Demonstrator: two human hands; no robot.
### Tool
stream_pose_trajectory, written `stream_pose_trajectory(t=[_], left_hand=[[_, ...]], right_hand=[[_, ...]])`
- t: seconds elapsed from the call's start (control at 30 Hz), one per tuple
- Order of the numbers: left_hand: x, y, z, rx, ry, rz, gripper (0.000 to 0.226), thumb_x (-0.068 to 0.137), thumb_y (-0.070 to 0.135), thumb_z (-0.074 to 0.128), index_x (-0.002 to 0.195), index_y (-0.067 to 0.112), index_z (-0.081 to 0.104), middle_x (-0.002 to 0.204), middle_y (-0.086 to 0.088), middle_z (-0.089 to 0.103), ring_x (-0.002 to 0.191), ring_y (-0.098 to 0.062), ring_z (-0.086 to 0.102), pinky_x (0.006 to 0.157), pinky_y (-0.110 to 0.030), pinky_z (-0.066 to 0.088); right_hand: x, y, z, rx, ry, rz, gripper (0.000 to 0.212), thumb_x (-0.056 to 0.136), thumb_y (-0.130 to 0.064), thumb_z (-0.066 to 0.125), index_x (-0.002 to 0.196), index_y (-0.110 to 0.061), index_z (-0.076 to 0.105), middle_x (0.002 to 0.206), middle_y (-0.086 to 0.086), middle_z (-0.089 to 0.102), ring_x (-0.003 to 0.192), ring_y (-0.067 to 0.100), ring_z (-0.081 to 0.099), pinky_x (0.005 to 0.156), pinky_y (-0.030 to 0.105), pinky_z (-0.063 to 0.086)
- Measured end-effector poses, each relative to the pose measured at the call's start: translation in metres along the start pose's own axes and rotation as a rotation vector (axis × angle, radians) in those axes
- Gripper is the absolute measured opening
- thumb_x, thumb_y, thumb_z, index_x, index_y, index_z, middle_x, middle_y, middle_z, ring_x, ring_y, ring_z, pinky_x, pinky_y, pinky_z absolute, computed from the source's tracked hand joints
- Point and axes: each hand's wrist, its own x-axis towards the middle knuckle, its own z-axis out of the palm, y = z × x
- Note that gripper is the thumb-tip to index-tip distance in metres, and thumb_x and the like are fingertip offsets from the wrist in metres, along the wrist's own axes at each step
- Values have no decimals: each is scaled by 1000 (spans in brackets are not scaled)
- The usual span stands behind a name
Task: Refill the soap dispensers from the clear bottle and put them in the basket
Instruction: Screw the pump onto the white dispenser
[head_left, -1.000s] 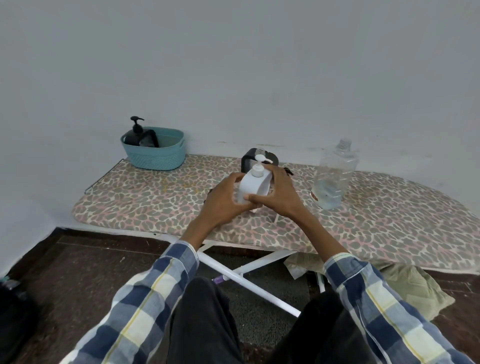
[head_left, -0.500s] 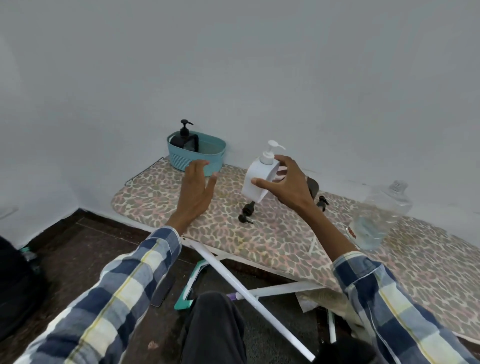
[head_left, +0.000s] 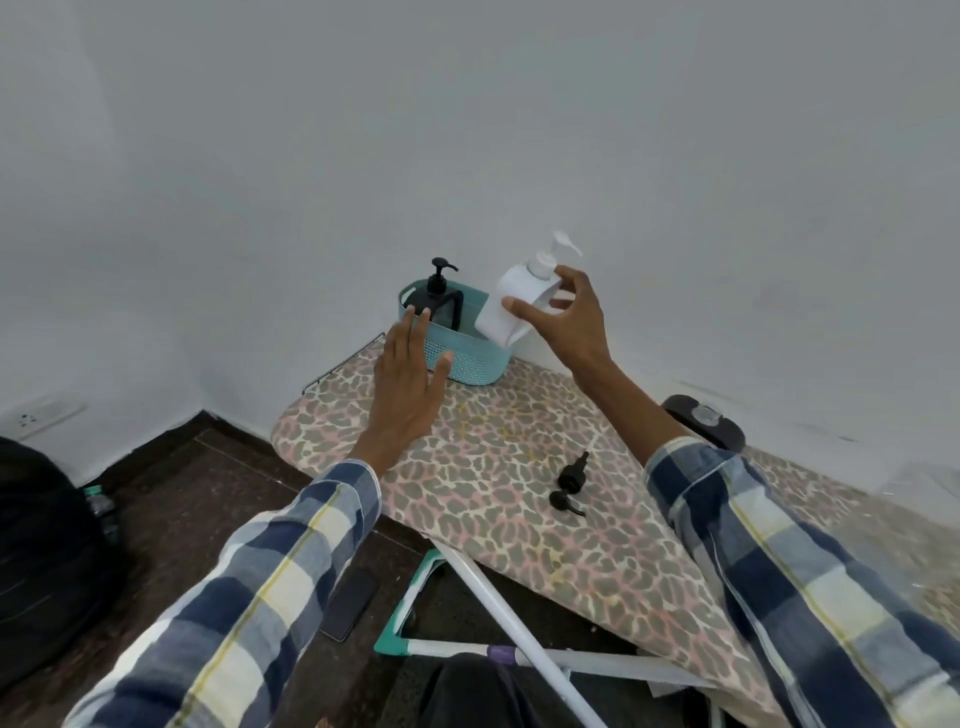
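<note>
Soft, even, dimmish light with faint shadows and no glare (wide-angle bending at the edges, slight motion blur).

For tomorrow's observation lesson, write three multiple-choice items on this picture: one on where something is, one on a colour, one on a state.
1. Where does the black soap dispenser stand?
A. inside the basket
B. on the floor
C. in the right hand

2. What colour is the basket?
A. red
B. teal
C. yellow

3. How is the left hand?
A. gripping the white dispenser
B. closed in a fist
C. open, fingers straight, by the basket's near side

Answers:
1 A: the black soap dispenser rises out of the basket, only its pump above the rim.
2 B: the basket's woven wall is plainly teal.
3 C: the left hand has straight fingers and holds nothing, while the right hand holds the white dispenser tilted over the basket.
</note>
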Motion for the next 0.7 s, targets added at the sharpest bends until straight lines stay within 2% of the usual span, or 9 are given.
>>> stream_pose_trajectory(t=[0.13,0.27,0.43,0.5,0.6,0.7], left_hand=[[-2,-3,2,-15,8,-26,73,111,62,26,173,30,5,181,5,1,167,-24,7,132,-60,19],[-2,-4,4,-18,-10,-20,72,112,60,33,172,32,7,181,7,-2,167,-23,7,131,-61,22],[0,-3,4,-89,-9,-94,69,108,59,42,169,38,17,181,0,3,165,-28,14,128,-61,29],[0,-3,3,-113,-14,-91,71,105,56,46,169,39,18,180,-5,11,165,-29,18,127,-61,31],[0,-4,1,-118,-9,-72,75,103,48,53,169,37,19,178,-9,17,163,-31,22,126,-60,33],[0,-5,1,-106,-8,-79,78,101,45,57,169,38,19,179,-8,17,163,-31,23,126,-59,32]], right_hand=[[29,7,26,24,-4,22,86,73,-45,97,141,-23,50,138,-3,58,122,19,62,103,39,56],[45,16,54,-82,-35,40,97,69,-49,98,146,-16,49,144,3,57,129,22,58,108,43,52],[49,24,84,-251,-170,53,103,72,-45,97,152,-9,44,151,9,50,138,25,51,106,31,42],[52,26,93,-284,-220,86,103,73,-42,97,153,-8,42,151,10,50,137,26,51,105,32,42],[58,24,97,-272,-312,160,94,77,-36,95,151,-9,43,146,10,53,130,23,55,93,30,44],[66,23,100,-204,-377,227,59,87,-23,87,134,-11,52,123,10,63,99,17,62,79,29,50]])
